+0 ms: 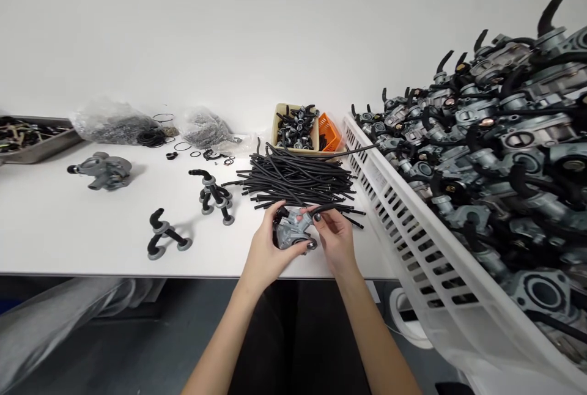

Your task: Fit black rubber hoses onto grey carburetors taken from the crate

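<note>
Grasping carburetor (291, 231) between left hand's (268, 245) thumb and fingers, above table (110, 239) near front edge. Pinching short hose (323, 208) at its upper end with right hand (337, 241). Holding both just in front of hose pile (298, 178), left of white crate (415, 216) heaped with similar units.

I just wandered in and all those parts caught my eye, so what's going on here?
Someone is working bare-handed at a white table. The left hand grips a grey metal carburetor, while the right hand is at the black hose on it. Loose black hoses lie just beyond. A white crate at the right is heaped with similar carburetors, and another carburetor sits at the left.
</note>
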### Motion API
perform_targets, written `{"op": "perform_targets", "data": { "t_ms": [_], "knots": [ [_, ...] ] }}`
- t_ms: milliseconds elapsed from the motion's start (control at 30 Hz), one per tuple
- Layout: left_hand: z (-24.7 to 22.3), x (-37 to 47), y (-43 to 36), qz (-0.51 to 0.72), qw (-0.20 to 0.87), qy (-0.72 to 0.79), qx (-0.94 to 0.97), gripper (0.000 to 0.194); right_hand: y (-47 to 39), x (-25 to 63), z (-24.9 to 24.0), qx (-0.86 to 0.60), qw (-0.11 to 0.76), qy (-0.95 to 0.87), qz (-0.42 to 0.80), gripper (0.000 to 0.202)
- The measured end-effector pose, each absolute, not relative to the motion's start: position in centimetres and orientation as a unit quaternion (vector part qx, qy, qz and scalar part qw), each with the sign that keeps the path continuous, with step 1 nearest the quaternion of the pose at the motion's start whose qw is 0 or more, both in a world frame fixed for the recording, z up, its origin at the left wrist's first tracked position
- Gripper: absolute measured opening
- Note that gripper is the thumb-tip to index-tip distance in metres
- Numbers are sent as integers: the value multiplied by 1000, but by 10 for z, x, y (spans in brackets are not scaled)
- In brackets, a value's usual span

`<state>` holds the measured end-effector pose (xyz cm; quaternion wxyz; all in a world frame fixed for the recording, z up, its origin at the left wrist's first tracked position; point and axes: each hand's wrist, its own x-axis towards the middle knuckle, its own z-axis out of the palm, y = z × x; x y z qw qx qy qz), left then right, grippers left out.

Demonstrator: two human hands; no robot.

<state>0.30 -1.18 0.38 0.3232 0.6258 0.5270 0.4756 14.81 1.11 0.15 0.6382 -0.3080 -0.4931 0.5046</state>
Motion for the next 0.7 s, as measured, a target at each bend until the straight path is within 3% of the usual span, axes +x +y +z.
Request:
{"op": "perform_targets", "data": {
  "t_ms": [700],
  "knots": [
    [4, 3, -11, 472, 312, 537, 626, 76, 13, 147, 0, -326, 643, -505, 475, 11]
  ]
}}
